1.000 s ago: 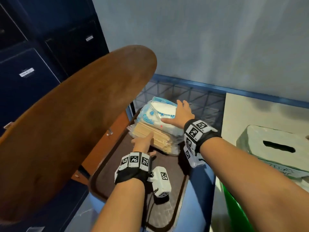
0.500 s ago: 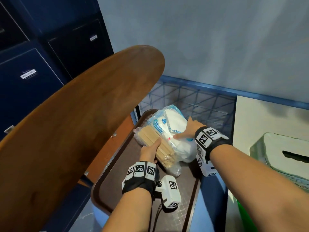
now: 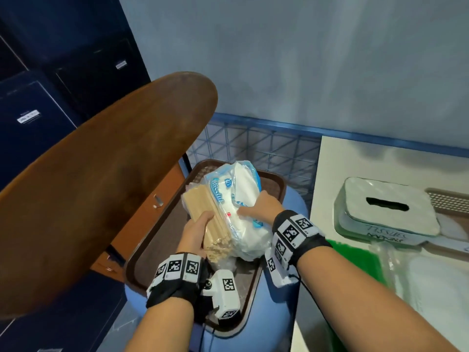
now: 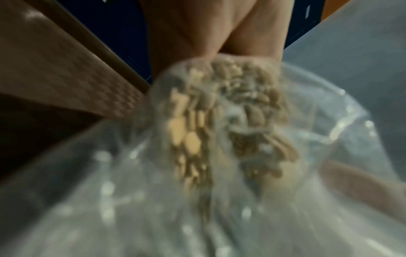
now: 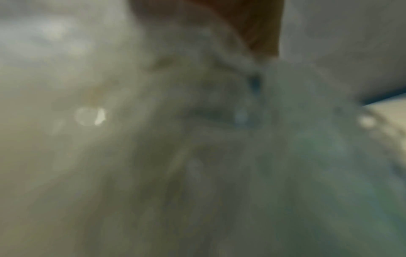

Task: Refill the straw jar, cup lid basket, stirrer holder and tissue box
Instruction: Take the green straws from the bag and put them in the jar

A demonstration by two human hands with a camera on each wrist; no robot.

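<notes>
A clear bag of wooden stirrers (image 3: 203,214) and a white-and-blue tissue pack (image 3: 243,196) are held together above a brown tray (image 3: 152,247). My left hand (image 3: 196,231) grips the stirrer bag from the left. The left wrist view shows the stirrer ends (image 4: 197,130) inside clear plastic, blurred. My right hand (image 3: 261,209) holds the tissue pack from the right, thumb on top. The right wrist view is filled by blurred white plastic of the tissue pack (image 5: 197,139). A white tissue box (image 3: 385,207) with a dark slot sits on the counter at right.
A round brown tabletop (image 3: 96,189) looms at left, close to my left arm. Dark blue cabinets (image 3: 63,72) stand behind it. A blue wire basket (image 3: 266,148) is behind the tray, against the wall. A green item (image 3: 355,262) lies by my right forearm on the cream counter (image 3: 380,161).
Both hands closed on the two packs, tilted them up off the tray and drew them nearer. The view has shifted, bringing the tissue box further left.
</notes>
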